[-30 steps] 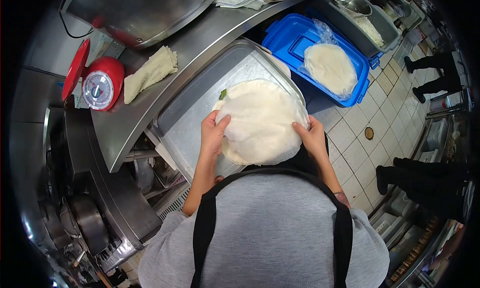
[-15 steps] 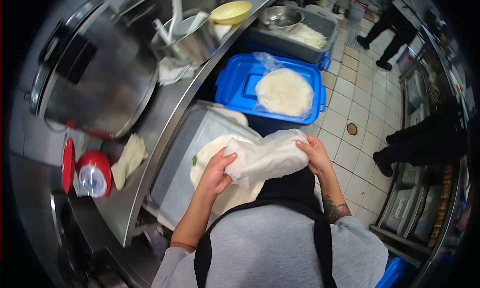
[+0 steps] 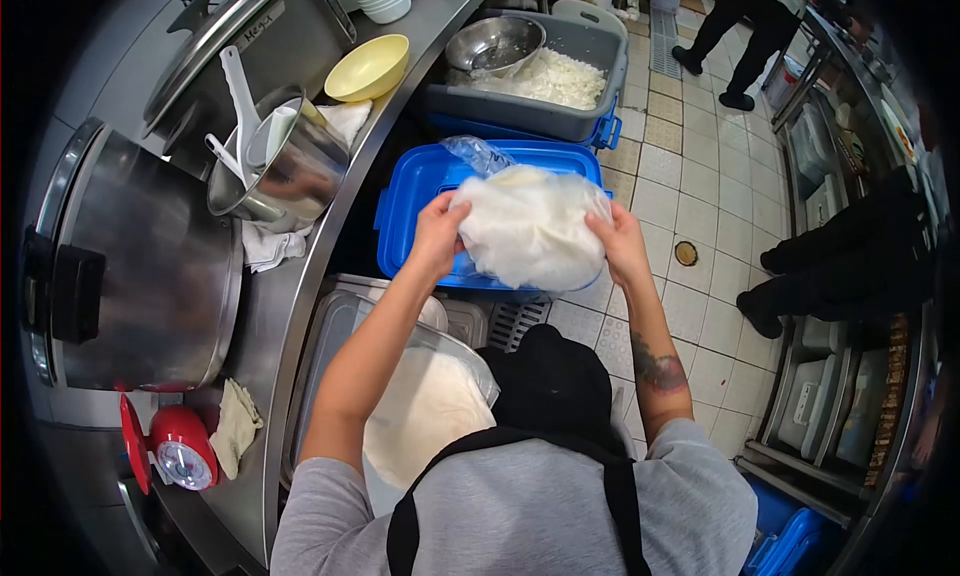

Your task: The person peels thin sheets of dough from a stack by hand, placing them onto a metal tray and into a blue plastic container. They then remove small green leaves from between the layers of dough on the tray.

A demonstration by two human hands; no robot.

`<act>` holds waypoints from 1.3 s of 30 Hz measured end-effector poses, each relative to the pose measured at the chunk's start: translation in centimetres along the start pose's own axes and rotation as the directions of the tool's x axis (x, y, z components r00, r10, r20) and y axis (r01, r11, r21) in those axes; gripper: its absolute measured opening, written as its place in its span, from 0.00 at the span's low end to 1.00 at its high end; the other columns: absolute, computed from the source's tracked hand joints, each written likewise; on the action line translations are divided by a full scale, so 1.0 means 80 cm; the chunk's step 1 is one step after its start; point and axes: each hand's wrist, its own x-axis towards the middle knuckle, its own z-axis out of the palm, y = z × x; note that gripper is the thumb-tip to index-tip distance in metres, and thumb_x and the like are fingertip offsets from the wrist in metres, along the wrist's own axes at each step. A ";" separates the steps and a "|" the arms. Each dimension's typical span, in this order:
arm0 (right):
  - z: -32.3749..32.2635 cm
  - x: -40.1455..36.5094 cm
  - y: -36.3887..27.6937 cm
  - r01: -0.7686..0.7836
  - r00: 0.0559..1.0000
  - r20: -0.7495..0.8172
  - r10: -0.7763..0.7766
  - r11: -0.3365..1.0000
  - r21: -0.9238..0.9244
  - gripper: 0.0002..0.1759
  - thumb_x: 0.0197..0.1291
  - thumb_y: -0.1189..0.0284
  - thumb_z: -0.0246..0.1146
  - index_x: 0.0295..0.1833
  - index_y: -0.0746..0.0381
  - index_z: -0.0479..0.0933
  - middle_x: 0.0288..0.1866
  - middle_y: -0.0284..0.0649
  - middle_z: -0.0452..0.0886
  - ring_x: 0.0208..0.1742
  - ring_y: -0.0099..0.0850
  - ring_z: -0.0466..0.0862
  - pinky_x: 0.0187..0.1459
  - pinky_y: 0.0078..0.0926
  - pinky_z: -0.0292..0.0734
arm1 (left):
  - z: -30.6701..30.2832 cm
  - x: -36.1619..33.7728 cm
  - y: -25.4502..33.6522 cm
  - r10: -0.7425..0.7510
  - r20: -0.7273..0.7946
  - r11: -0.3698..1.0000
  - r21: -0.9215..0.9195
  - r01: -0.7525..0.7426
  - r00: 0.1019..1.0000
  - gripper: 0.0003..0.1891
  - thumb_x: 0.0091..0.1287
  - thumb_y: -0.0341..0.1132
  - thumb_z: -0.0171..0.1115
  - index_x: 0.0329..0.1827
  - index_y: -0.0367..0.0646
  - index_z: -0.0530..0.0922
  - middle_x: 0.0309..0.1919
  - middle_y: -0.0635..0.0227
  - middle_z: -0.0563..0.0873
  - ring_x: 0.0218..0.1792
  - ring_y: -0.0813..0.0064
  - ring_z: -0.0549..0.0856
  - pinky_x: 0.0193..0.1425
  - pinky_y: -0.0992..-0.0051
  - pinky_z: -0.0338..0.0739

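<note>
A thin, floppy white sheet (image 3: pixel 532 228) is stretched between my two hands above a blue lid (image 3: pixel 412 191). My left hand (image 3: pixel 438 236) pinches its left edge and my right hand (image 3: pixel 618 244) pinches the right edge. Clear plastic (image 3: pixel 476 154) pokes out behind the sheet on the lid. The round pale thing that lay on that plastic is mostly covered by the sheet. Nearer my body, a tray (image 3: pixel 340 344) contains a wide, pale round layer (image 3: pixel 425 411), partly hidden by my left arm and apron.
The steel counter (image 3: pixel 305 316) on my left bears a large pot (image 3: pixel 150 276), a utensil pot (image 3: pixel 300 181), a yellow bowl (image 3: pixel 368 68) and a red scale (image 3: pixel 183 448). Beyond the lid sits a grey tub (image 3: pixel 590 124) with a metal bowl (image 3: pixel 495 46). Two people stand at right.
Both hands have moved forward with the white sheet, from over the tray to over the blue lid. The sheet is spread wider now. The camera view has shifted too.
</note>
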 end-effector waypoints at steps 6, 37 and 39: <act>-0.011 0.116 0.128 -0.060 0.994 -0.099 -0.035 0.587 -0.807 0.26 0.51 0.69 0.67 0.54 0.72 0.75 0.45 0.59 0.83 0.48 0.47 0.85 0.52 0.38 0.78 | -0.082 0.067 -0.093 0.236 -0.390 0.880 0.475 -0.025 0.890 0.18 0.61 0.29 0.62 0.56 0.40 0.77 0.42 0.66 0.83 0.40 0.75 0.81 0.40 0.75 0.76; 0.192 -0.197 -0.002 0.582 0.711 0.691 -0.134 0.663 -0.470 0.21 0.51 0.72 0.69 0.52 0.63 0.77 0.55 0.49 0.76 0.55 0.48 0.78 0.56 0.38 0.74 | -0.191 -0.422 -0.197 0.558 -0.386 0.385 0.904 0.183 0.734 0.31 0.56 0.34 0.69 0.62 0.32 0.70 0.60 0.42 0.72 0.61 0.47 0.72 0.66 0.61 0.66; 0.213 -0.242 0.003 0.612 0.577 0.815 -0.053 0.690 -0.388 0.21 0.50 0.72 0.70 0.52 0.62 0.77 0.60 0.49 0.75 0.60 0.47 0.76 0.59 0.35 0.73 | -0.189 -0.440 -0.192 0.506 -0.452 0.448 0.866 0.225 0.734 0.30 0.55 0.33 0.68 0.61 0.32 0.72 0.56 0.46 0.75 0.55 0.52 0.77 0.60 0.63 0.71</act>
